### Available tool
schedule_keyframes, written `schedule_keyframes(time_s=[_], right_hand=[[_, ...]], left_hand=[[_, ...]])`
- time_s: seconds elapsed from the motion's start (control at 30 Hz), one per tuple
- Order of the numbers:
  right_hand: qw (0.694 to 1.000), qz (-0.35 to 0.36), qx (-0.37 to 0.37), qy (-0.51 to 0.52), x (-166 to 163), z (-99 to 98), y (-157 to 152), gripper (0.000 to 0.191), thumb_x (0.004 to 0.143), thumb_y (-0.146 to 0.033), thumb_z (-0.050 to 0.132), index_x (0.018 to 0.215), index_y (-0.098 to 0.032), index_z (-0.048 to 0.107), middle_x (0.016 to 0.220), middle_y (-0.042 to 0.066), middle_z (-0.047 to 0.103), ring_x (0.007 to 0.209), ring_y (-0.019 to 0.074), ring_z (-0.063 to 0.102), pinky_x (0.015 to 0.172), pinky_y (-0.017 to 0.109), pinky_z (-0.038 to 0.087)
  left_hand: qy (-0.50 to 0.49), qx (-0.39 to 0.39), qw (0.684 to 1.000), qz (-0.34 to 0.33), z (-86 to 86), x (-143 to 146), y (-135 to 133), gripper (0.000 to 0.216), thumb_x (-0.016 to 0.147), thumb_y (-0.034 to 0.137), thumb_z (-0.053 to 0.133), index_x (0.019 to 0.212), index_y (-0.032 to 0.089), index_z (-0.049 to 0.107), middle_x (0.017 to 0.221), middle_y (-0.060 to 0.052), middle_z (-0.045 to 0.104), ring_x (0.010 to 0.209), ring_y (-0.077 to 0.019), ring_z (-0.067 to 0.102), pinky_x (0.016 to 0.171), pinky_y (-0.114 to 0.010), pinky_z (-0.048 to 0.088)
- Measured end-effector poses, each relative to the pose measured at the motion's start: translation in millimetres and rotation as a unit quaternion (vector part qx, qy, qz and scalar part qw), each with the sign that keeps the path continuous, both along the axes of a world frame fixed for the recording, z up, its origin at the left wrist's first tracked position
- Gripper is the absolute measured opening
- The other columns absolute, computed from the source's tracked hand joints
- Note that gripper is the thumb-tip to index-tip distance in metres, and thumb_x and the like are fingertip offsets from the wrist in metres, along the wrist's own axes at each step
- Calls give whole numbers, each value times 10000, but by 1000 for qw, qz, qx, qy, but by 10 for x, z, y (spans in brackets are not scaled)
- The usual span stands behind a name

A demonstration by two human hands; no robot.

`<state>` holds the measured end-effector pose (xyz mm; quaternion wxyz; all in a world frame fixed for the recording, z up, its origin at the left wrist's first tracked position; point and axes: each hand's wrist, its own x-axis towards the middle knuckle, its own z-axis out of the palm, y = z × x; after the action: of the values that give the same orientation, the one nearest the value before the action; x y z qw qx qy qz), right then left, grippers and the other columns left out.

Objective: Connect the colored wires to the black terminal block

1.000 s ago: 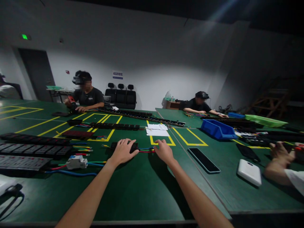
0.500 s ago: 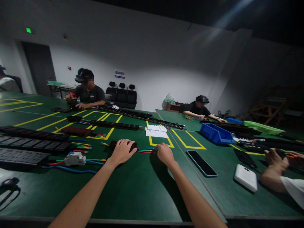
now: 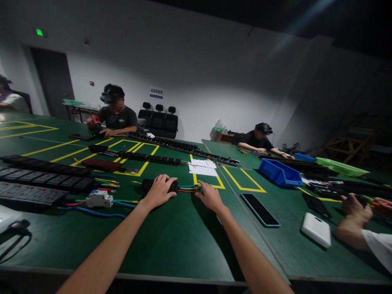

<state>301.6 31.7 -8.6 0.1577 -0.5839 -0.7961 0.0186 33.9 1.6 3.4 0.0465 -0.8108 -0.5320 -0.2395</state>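
Both my arms reach out over the green table (image 3: 171,241). My left hand (image 3: 159,191) lies palm down on a small black socket block (image 3: 147,183), fingers curled over its right end. Red, blue and green wires (image 3: 187,188) run out of that block to the right. My right hand (image 3: 210,196) rests on the table at the ends of those wires, fingers bent and touching them; whether it pinches one I cannot make out.
Long black power strips (image 3: 33,179) and a white circuit breaker (image 3: 98,199) with coloured wires lie at the left. A dark phone (image 3: 259,209), a white power bank (image 3: 316,230) and a blue bin (image 3: 280,172) sit at the right, near a co-worker's hand (image 3: 352,206). Two people work across the table.
The view has shifted a little; my hands stay on the block and the wires, the right one edging slightly left along them.
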Motion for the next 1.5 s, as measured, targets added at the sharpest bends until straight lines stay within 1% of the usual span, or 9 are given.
schedule_keyframes(time_s=[0.17,0.3,0.57,0.67,0.77,0.9,1.1,1.33,1.5], right_hand=[[998,20,41,33,-19,13,-30,385,920,-275,610,1296,-205,562,1155,82,650,1041,216,614,861,291,434],[995,-14,80,54,-38,17,-43,476,929,-294,604,1387,-223,495,1222,103,597,1064,219,608,840,277,436],[997,-15,61,40,-67,67,-66,302,1000,-428,488,1158,-228,649,991,59,657,914,183,618,753,256,403],[997,-20,65,40,-91,93,-81,336,1046,-387,380,1059,-219,671,986,64,676,898,172,619,717,246,380],[997,-21,57,39,-100,107,-86,318,1043,-336,387,1001,-209,676,984,68,696,904,171,627,700,240,371],[996,-31,43,68,-96,104,-80,259,1017,-340,440,1054,-218,666,1016,57,722,890,176,650,654,242,368],[992,-86,23,90,-100,128,-88,285,1011,-402,432,1047,-234,659,958,55,736,852,200,667,646,259,366],[989,-105,7,102,-88,133,-82,243,985,-366,469,1096,-230,637,954,53,724,851,198,659,644,260,378],[990,-54,68,109,-83,105,-77,241,960,-265,499,1140,-222,654,1114,79,646,895,173,633,735,259,431]], left_hand=[[6,11,1000,-18,14,53,-52,452,879,307,650,1321,265,563,1157,-86,516,1110,-262,487,969,-402,436],[28,28,999,-27,31,102,-81,366,894,240,620,1257,258,574,1131,-78,517,1079,-252,490,950,-400,440],[72,55,995,-31,97,148,-133,302,914,101,445,1128,243,604,1054,-87,522,1031,-254,485,920,-420,417],[61,57,996,-11,99,144,-148,281,888,92,458,1074,240,608,1067,-90,510,1033,-256,477,899,-422,429],[50,47,997,-17,86,127,-150,243,842,73,490,997,224,600,1094,-91,499,1065,-256,475,898,-414,449],[1,17,998,-53,71,104,-137,102,847,199,560,946,215,576,1137,-88,498,1099,-255,497,926,-408,475],[-31,10,999,-18,27,137,-98,394,921,472,527,1217,212,549,1197,-103,543,1088,-268,555,959,-442,458],[-31,40,999,-8,16,182,-82,439,1014,472,362,1300,198,550,1259,-105,612,1180,-256,552,1029,-444,395],[3,19,1000,-3,9,207,-93,436,1023,470,340,1218,195,617,1143,-99,675,1087,-257,596,948,-417,416]])
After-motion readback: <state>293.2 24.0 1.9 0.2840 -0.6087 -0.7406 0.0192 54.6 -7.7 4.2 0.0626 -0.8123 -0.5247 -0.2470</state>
